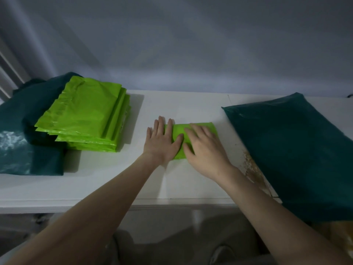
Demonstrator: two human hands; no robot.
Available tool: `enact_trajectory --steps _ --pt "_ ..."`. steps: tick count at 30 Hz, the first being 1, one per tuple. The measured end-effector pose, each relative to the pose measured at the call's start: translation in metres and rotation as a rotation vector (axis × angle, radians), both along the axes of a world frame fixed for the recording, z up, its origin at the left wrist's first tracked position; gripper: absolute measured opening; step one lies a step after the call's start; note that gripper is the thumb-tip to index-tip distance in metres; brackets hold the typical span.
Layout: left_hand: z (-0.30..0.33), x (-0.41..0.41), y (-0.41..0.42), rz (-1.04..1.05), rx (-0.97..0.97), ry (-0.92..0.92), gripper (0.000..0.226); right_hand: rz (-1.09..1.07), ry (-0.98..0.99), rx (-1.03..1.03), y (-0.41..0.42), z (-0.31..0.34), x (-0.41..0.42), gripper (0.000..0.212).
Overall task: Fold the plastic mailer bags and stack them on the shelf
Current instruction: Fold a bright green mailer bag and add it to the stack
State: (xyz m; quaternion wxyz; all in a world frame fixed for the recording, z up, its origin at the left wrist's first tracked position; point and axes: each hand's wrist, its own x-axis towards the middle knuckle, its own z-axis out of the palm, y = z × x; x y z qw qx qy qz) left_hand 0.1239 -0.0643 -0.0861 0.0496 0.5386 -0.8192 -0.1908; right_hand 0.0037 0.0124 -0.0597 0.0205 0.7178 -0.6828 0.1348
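Pressing flat on a small folded lime-green plastic mailer bag [193,138] lying mid-shelf, left hand [162,140] spread with straight fingers over its left end, right hand [204,150] likewise released and flat over its right half, gripping nothing. Probably creasing the final fold; doing it well likely meaning sliding both palms outward to push trapped air out, keeping edges aligned, holding slippery film from springing back. Sitting well apart to the left, a stack of lime-green folded mailer bags [86,119] partly overlapping a crumpled dark teal plastic bag [24,131], probably awaiting the pressed bag. Lying to the right, a flat dark teal plastic mailer [292,150] overhanging the front edge. Bearing everything, a white shelf surface [95,180] with worn brownish chipping [254,169] beside the teal mailer; standing behind, a plain grey-white wall [191,44] in dim light.
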Motion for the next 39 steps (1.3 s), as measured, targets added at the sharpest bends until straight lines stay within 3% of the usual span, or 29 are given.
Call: enact_trajectory --steps 6,10,20,27,30,39 --pt "0.001 0.0 -0.003 0.002 -0.046 0.261 0.056 0.019 0.014 0.092 0.005 -0.014 -0.004 0.05" --pt "0.003 0.01 -0.004 -0.032 -0.171 0.312 0.05 -0.038 0.022 0.081 -0.009 -0.018 -0.011 0.05" --pt "0.008 0.048 0.008 -0.264 -0.355 -0.023 0.078 -0.092 -0.013 0.073 -0.035 -0.018 -0.01 0.041" --pt "0.004 0.049 0.017 -0.241 -0.442 -0.135 0.059 -0.03 0.083 -0.189 -0.031 -0.01 0.013 0.02" --pt "0.007 0.048 0.022 -0.238 -0.477 -0.121 0.055 0.009 0.121 -0.148 -0.023 -0.01 0.024 0.035" --pt "-0.004 0.043 0.028 -0.207 -0.467 -0.148 0.053 0.008 0.212 -0.067 -0.015 -0.024 0.029 0.046"
